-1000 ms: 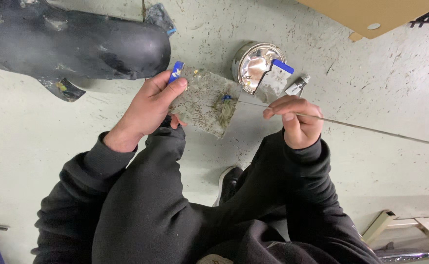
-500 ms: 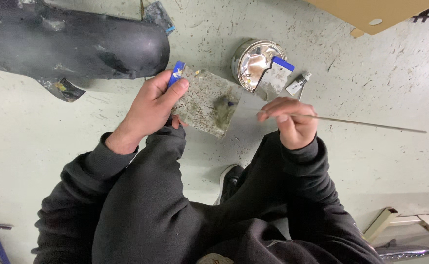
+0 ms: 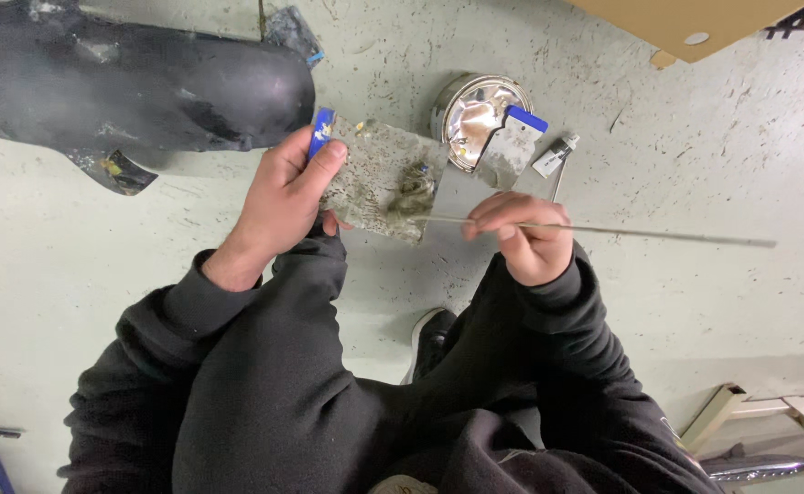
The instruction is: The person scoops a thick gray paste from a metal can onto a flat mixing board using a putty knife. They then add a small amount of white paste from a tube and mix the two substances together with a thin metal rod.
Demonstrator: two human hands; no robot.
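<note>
Grey putty, a dark lump (image 3: 411, 190), sits on the far right part of the spreader blade (image 3: 374, 178) you hold. Since half a second ago the rod tip has moved left: it was clear of the blade then, and now it lies across the blade's right edge, just below the lump. Your right hand has shifted slightly left with it; your left hand has stayed put.

Left hand (image 3: 283, 197): clenched on the blade's left edge, thumb on top beside the blue handle (image 3: 321, 133), fingers under. The blade runs out to the right of that grip, tilted.

Right hand (image 3: 525, 238): fingers pinched on the thin metal rod (image 3: 621, 230). The long part of the rod runs out to the right of the pinch; the short part reaches left to the blade.

Beyond the right hand: an open round tin (image 3: 477, 114), shiny inside, with a second blue-handled spreader (image 3: 510, 146) lying across its rim. Just right of that, a small white tube (image 3: 555, 155). Beyond the left hand: a black curved panel (image 3: 136, 87). Top right: a brown cardboard corner (image 3: 695, 23) with a small round white sticker
</note>
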